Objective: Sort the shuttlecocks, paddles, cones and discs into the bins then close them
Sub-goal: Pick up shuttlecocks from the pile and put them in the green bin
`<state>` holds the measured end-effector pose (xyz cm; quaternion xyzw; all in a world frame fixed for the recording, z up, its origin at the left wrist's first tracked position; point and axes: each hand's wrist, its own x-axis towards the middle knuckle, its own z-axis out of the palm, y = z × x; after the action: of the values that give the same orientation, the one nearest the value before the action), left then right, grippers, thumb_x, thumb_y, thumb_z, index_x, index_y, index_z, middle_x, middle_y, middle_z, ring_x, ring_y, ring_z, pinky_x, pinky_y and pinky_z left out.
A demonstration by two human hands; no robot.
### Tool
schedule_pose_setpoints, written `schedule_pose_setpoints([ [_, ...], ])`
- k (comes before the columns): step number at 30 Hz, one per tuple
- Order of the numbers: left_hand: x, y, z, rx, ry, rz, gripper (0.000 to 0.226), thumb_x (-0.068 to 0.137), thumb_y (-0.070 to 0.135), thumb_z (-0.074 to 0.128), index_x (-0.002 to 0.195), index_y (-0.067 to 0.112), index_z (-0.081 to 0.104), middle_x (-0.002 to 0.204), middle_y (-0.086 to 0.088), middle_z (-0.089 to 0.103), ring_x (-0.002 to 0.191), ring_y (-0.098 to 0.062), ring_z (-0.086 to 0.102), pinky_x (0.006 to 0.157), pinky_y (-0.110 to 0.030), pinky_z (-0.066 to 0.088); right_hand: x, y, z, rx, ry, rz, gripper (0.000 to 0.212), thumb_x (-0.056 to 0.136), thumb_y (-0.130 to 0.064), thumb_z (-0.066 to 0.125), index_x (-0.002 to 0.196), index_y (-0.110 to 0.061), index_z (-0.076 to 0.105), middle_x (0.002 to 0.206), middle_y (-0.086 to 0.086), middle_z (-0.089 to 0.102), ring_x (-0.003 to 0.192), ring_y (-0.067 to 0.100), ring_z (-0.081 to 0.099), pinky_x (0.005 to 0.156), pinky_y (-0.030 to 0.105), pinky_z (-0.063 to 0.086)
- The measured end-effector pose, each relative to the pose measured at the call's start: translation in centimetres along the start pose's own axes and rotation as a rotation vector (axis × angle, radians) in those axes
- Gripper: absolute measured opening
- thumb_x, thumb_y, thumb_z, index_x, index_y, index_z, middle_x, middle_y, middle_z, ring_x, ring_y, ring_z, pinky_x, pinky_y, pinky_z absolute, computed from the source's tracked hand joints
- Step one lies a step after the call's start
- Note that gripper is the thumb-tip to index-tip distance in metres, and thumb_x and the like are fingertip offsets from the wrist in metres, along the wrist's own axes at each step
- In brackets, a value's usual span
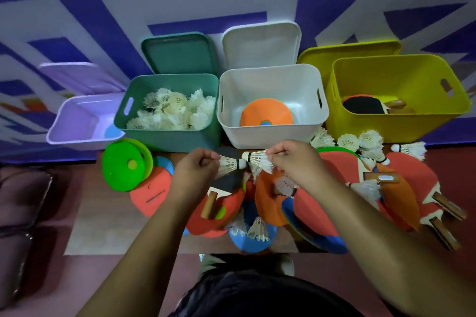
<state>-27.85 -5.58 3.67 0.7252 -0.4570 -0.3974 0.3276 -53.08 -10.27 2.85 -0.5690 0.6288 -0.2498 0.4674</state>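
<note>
My left hand [195, 170] pinches the feathers of one white shuttlecock [230, 163]. My right hand [296, 165] pinches a second shuttlecock [257, 158]; their cork tips nearly meet just in front of the bins. The green bin [167, 136] holds several shuttlecocks. An orange cone [266, 114] lies in the white bin [273, 134]. A paddle [365, 105] lies in the yellow bin [396, 123]. The lilac bin [74, 123] shows a blue disc [112, 132]. Red paddles [409, 175], orange cones [270, 203], a green cone [123, 166] and loose shuttlecocks [360, 143] litter the table.
Four lids stand open behind the bins: green lid [177, 53], white lid [261, 45], yellow lid [345, 53], lilac lid [77, 77]. A dark chair [23, 213] sits at the left. The table's front edge [154, 253] runs near my body.
</note>
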Motion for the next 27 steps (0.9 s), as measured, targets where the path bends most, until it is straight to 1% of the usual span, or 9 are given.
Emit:
schedule_pose_setpoints([
  [4, 0.2, -1.0, -3.5, -0.069, 0.134, 0.006, 0.020, 0.084, 0.025, 0.064, 0.102, 0.030, 0.071, 0.068, 0.007, 0.062, 0.063, -0.020, 0.058, 0.061, -0.039, 0.051, 1.3, -2.4, 2.9, 0.068, 0.014, -0.038, 0.020, 0.090, -0.014, 0.071, 0.086, -0.032, 0.078, 0.072, -0.021, 0.073, 0.066, 0.005, 0.067, 0.063, 0.019, 0.052],
  [6, 0.5, -1.6, -5.0, -0.096, 0.213, 0.016, 0.022, 0.091, 0.016, 0.066, 0.108, 0.030, 0.067, 0.075, -0.005, 0.064, 0.062, -0.017, 0.059, 0.058, -0.034, 0.050, 2.1, -3.5, 4.2, 0.076, 0.036, -0.067, 0.023, 0.089, -0.015, 0.067, 0.087, -0.035, 0.077, 0.073, -0.024, 0.070, 0.070, 0.009, 0.067, 0.068, 0.028, 0.056],
  [8, 0.8, -2.1, -6.4, -0.120, 0.281, 0.026, 0.026, 0.094, 0.010, 0.067, 0.114, 0.026, 0.065, 0.082, -0.010, 0.066, 0.062, -0.013, 0.061, 0.058, -0.029, 0.048, 2.9, -4.9, 5.2, 0.055, 0.046, -0.107, 0.022, 0.088, -0.016, 0.065, 0.089, -0.036, 0.075, 0.074, -0.022, 0.068, 0.072, 0.009, 0.064, 0.068, 0.029, 0.051],
  [11, 1.4, -3.3, -8.6, -0.140, 0.332, 0.007, 0.030, 0.093, 0.016, 0.069, 0.120, 0.028, 0.063, 0.084, -0.002, 0.070, 0.073, -0.016, 0.067, 0.067, -0.034, 0.055, 4.1, -6.5, 6.5, 0.060, 0.048, -0.161, 0.023, 0.089, -0.013, 0.065, 0.092, -0.035, 0.072, 0.080, -0.009, 0.065, 0.071, 0.009, 0.061, 0.065, 0.027, 0.047],
  [14, 2.4, -4.3, -10.6, -0.152, 0.344, -0.009, 0.031, 0.092, 0.018, 0.070, 0.121, 0.030, 0.064, 0.083, 0.004, 0.071, 0.081, -0.018, 0.069, 0.076, -0.043, 0.058, 5.3, -8.0, 7.7, 0.063, 0.066, -0.211, 0.024, 0.091, -0.010, 0.065, 0.092, -0.034, 0.069, 0.084, -0.013, 0.066, 0.071, 0.006, 0.062, 0.067, 0.029, 0.051],
  [17, 3.6, -5.1, -12.2, -0.149, 0.368, -0.018, 0.030, 0.092, 0.016, 0.071, 0.115, 0.034, 0.065, 0.081, 0.006, 0.071, 0.075, -0.017, 0.068, 0.072, -0.040, 0.055, 6.7, -9.0, 9.0, 0.044, 0.075, -0.248, 0.021, 0.092, -0.019, 0.068, 0.095, -0.040, 0.069, 0.090, -0.015, 0.066, 0.076, 0.017, 0.066, 0.075, 0.043, 0.059],
  [19, 4.4, -5.5, -13.1, -0.152, 0.362, -0.034, 0.029, 0.093, 0.017, 0.070, 0.111, 0.039, 0.064, 0.082, 0.006, 0.070, 0.069, -0.017, 0.065, 0.067, -0.044, 0.054, 7.6, -9.6, 10.0, 0.028, 0.078, -0.251, 0.021, 0.093, -0.022, 0.069, 0.095, -0.042, 0.069, 0.093, -0.013, 0.067, 0.077, 0.020, 0.066, 0.076, 0.047, 0.060],
  [22, 5.9, -6.1, -14.5, -0.160, 0.349, -0.047, 0.025, 0.091, 0.021, 0.070, 0.109, 0.038, 0.066, 0.079, 0.008, 0.068, 0.069, -0.016, 0.063, 0.069, -0.050, 0.055, 9.0, -10.7, 11.1, 0.006, 0.095, -0.252, 0.020, 0.094, -0.022, 0.068, 0.097, -0.042, 0.070, 0.093, -0.015, 0.067, 0.079, 0.019, 0.067, 0.073, 0.041, 0.058],
  [27, 8.4, -6.7, -16.1, -0.236, 0.334, -0.048, 0.023, 0.090, 0.020, 0.072, 0.109, 0.034, 0.069, 0.076, 0.014, 0.064, 0.072, -0.012, 0.061, 0.072, -0.042, 0.053, 11.1, -12.9, 12.6, -0.111, 0.183, -0.277, 0.021, 0.097, -0.020, 0.062, 0.105, -0.037, 0.071, 0.097, -0.018, 0.072, 0.090, 0.003, 0.065, 0.077, 0.025, 0.049],
])
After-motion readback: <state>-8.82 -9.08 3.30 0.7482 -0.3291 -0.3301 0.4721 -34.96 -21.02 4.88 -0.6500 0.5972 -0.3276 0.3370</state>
